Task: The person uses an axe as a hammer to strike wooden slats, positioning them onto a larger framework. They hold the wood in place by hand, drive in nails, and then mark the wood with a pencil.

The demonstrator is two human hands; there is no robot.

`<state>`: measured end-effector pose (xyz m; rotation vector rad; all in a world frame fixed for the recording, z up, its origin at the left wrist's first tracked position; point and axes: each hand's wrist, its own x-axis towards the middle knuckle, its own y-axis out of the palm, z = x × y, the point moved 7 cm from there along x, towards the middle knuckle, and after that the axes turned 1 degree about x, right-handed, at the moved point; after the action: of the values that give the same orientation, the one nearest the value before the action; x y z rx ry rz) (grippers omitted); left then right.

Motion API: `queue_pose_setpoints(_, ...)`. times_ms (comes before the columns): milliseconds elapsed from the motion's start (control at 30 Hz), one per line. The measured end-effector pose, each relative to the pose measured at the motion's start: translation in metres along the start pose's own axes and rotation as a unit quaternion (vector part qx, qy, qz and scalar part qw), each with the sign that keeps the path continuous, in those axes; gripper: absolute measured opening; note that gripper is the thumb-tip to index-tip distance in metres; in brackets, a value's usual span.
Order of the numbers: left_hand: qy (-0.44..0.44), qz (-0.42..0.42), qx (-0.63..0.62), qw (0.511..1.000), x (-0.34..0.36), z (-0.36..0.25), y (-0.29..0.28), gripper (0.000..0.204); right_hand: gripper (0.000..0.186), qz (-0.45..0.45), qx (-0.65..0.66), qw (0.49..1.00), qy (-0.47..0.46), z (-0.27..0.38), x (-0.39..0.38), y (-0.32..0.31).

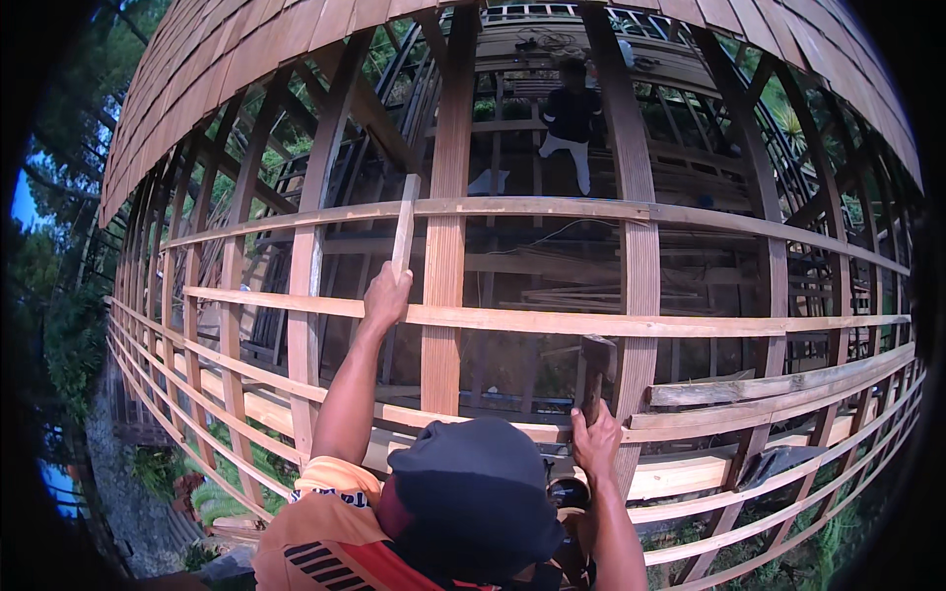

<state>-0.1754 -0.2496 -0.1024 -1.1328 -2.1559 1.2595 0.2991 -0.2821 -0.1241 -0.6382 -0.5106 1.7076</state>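
Observation:
My left hand point(389, 295) is closed round the lower end of a short, pale wooden slat point(405, 219). The slat stands nearly upright and crosses in front of the upper horizontal batten point(532, 207). My left wrist passes in front of the batten below it point(552, 321). On the right, my right hand point(596, 440) grips the handle of a hammer point(599, 357), its dark, broad head pointing up beside a wooden post point(639, 286). The head's exact shape is hard to make out. Any part of the slat inside my left fist is hidden.
Upright posts point(445, 266) and several battens form an open wooden frame. Shingles point(266, 59) overhang the top. Loose boards point(700, 392) lie across the right side. Another person point(572, 123) stands farther inside. A dark cap point(473, 502) and orange shirt cover part of the lower edge.

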Motion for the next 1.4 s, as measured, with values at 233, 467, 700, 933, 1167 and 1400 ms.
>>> queue_pose_setpoints(233, -0.052, 0.071, 0.043, 0.995, 0.002, -0.031, 0.008, 0.047, 0.030, 0.001, -0.003, 1.000, 0.015, -0.001, 0.005, -0.001)
queue_pose_setpoints(467, -0.045, 0.095, 0.034, 0.994, -0.003, -0.032, -0.003, 0.045, 0.031, 0.006, 0.004, 1.000, 0.016, 0.003, 0.007, 0.001)
queue_pose_setpoints(700, -0.002, 0.078, 0.014, 0.997, -0.017, -0.029, -0.018, 0.053, 0.029, 0.020, 0.003, 1.000, 0.010, 0.007, 0.006, 0.002)
queue_pose_setpoints(933, 0.036, -0.093, 0.031, 0.995, -0.058, -0.040, -0.049, 0.065, 0.030, 0.019, 0.003, 1.000, 0.007, -0.007, 0.005, 0.002)
queue_pose_setpoints(1167, 0.008, -0.029, 0.089, 0.996, -0.041, -0.032, -0.012, 0.068, 0.035, 0.054, -0.032, 0.997, 0.038, 0.000, 0.010, 0.005)
queue_pose_setpoints(1400, 0.036, -0.032, 0.134, 0.990, -0.044, -0.027, 0.004, 0.041, 0.039, 0.053, -0.041, 0.996, 0.058, -0.003, 0.009, 0.004)
